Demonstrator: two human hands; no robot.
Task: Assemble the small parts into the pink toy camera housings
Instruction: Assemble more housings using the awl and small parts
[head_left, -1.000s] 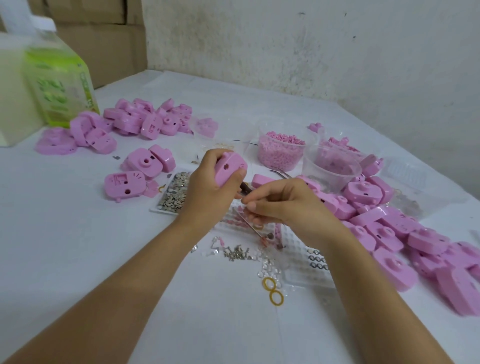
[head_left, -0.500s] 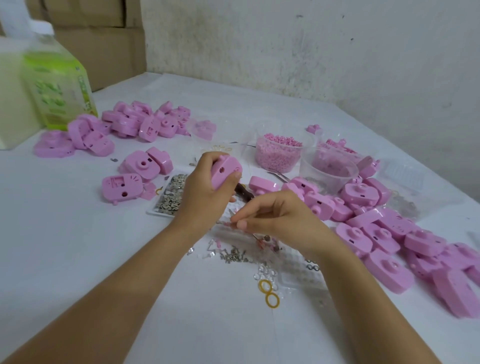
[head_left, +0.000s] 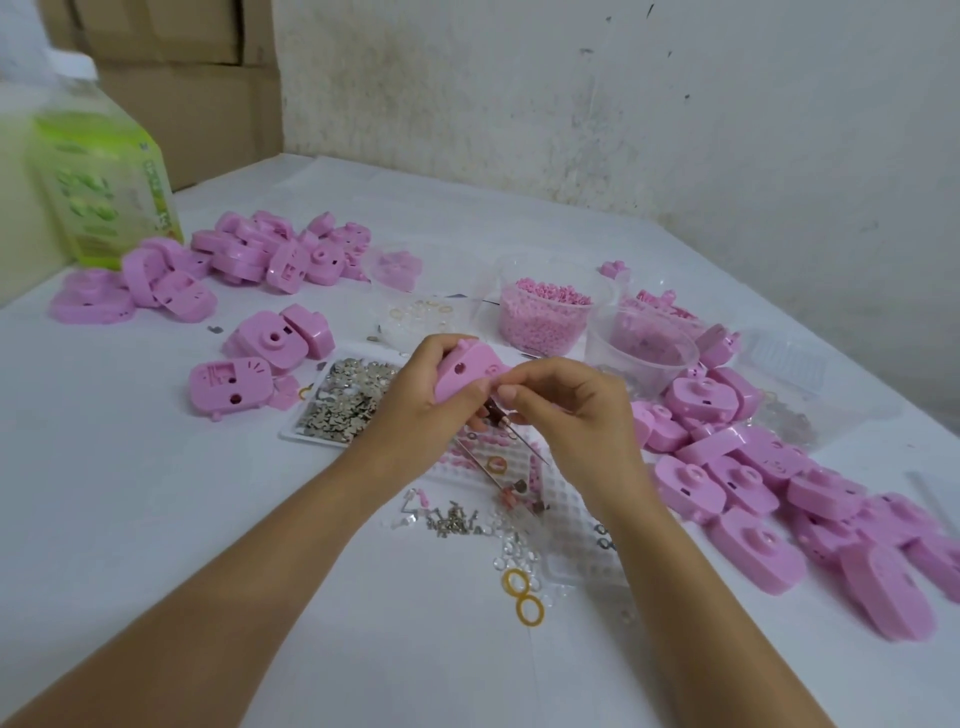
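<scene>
Fitting a small part into one pink housing, seen from the head camera.

The left hand (head_left: 415, 400) grips the pink housing (head_left: 467, 371) by its side walls, lifted above the tabletop (head_left: 156, 519). The right hand (head_left: 571, 415) pinches a small part, hidden by its fingertips (head_left: 508, 391), at the near rim. A thin pick (head_left: 519, 441) juts out below, and I cannot tell which of the hands holds it. The shell looks like light, stiff, smooth plastic, so it is probably best held by the edges, leaving the holes free. Counted: one housing in hand, two tubs of pink bits (head_left: 545, 322), one tray of metal pieces (head_left: 348, 400) and two yellow rings (head_left: 522, 595). The right-hand pile of housings (head_left: 779, 493) and the far pile (head_left: 260, 254) overlap too much to count.
</scene>
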